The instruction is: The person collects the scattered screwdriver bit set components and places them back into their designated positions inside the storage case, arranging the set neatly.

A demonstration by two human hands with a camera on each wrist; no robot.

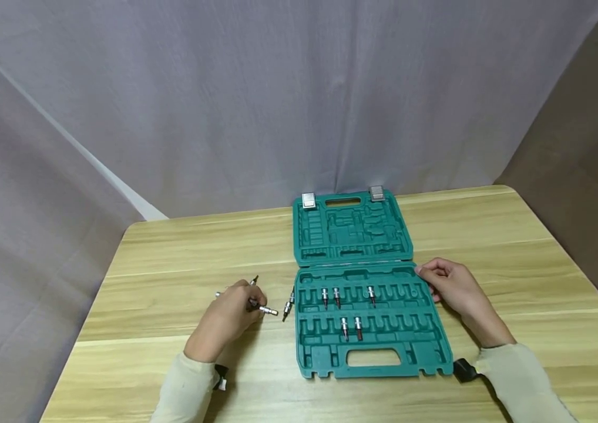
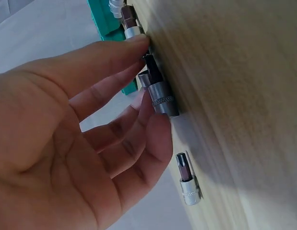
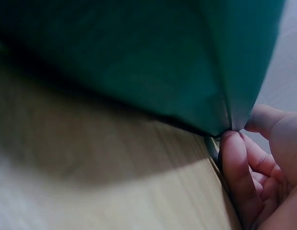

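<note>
Left hand (image 1: 227, 320): lower left of centre, fingertips (image 2: 149, 91) closing narrowly around a metal bit (image 2: 158, 91) lying on the table (image 1: 172, 252).
Right hand (image 1: 449, 285): right of centre, fingers curled against the case's right corner.
Case (image 1: 368, 352): green, open flat, centre frame.
Loose bits: another (image 2: 187, 182) beside the left hand; five seated in case slots.

Bit sockets (image 2: 160, 96) shiny knurled metal; case (image 1: 368, 329) matt green plastic; table (image 1: 172, 264) smooth wood grain.
</note>
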